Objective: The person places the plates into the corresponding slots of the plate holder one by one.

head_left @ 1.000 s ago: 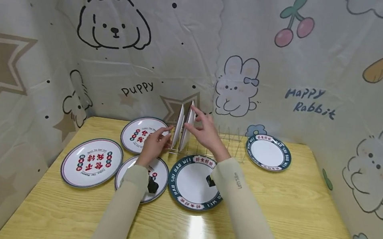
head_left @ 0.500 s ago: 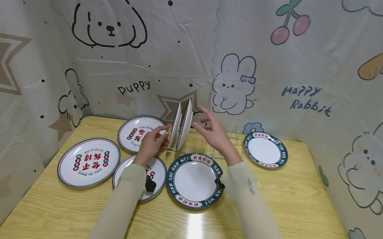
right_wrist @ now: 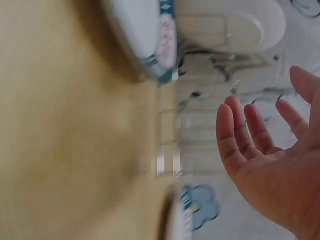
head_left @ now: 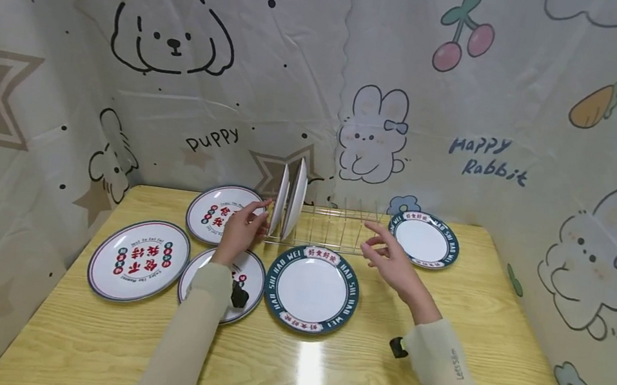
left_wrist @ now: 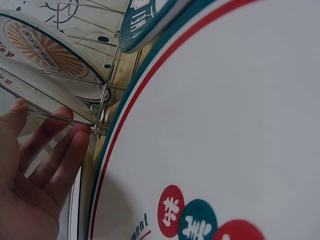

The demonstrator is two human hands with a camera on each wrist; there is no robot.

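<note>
At the left end of the wire dish rack (head_left: pixel 329 211), my left hand (head_left: pixel 240 232) holds the rack's end wire, its thumb and fingertips at the wire in the left wrist view. Two plates stand on edge in the rack's left slots: a shorter plate (head_left: pixel 280 202) beside the hand and a taller plate (head_left: pixel 297 201) to its right. My right hand (head_left: pixel 397 272) hovers near the rack's right end with loosely spread fingers and nothing in it. Below the rack lies a large green-rimmed plate (head_left: pixel 312 290), face up.
A small green-rimmed plate (head_left: pixel 424 240) lies right of the rack. On the left lie a large white plate (head_left: pixel 106 263) with red lettering, another lettered plate (head_left: pixel 208 202) behind, and one (head_left: pixel 253 276) partly under my left forearm. A printed cloth (head_left: pixel 303 55) hangs behind the table.
My right hand has let go of the taller plate and moved right, toward the rack's far end. The plate stays upright in its slot. My left hand keeps its place at the rack's left end.
</note>
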